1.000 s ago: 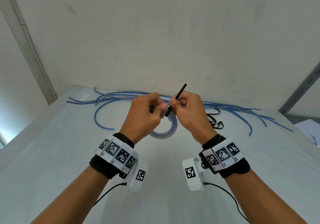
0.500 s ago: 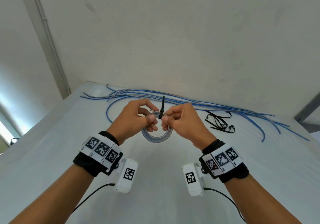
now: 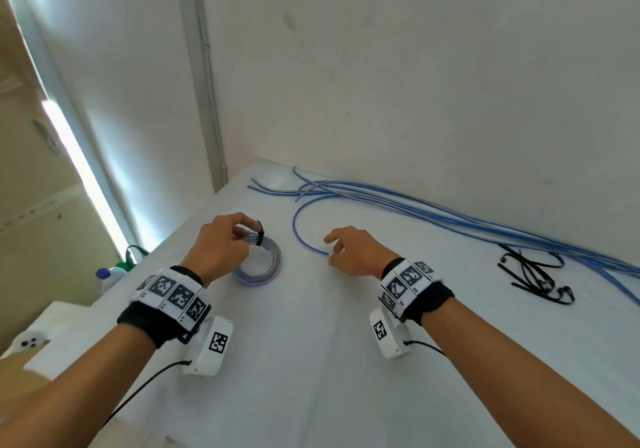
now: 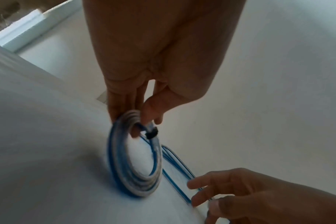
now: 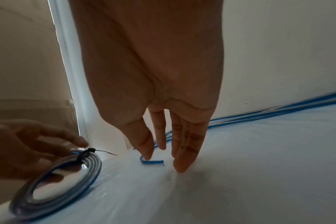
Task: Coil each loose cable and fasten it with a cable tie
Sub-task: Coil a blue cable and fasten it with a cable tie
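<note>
A coiled blue-and-grey cable (image 3: 268,271) bound with a black cable tie (image 3: 259,237) rests on the white table (image 3: 311,361). My left hand (image 3: 247,234) pinches the coil's top beside the tie; the left wrist view shows the coil (image 4: 132,171), tilted up on its edge, and the tie (image 4: 152,134) under my fingers (image 4: 150,112). My right hand (image 3: 329,248) is open, fingers down on the table around the end of a loose blue cable (image 3: 301,236). That cable end (image 5: 152,162) lies between thumb and fingers (image 5: 182,160), ungripped.
Several loose blue cables (image 3: 450,215) run along the wall at the table's back. A pile of black cable ties (image 3: 533,274) lies at the right. The table's left edge is close to the coil; bottles (image 3: 110,274) stand beyond it.
The hands have parted. My left hand carried the tied coil down and left onto the table. My right hand let go of the tie and moved right to a loose cable's end.
</note>
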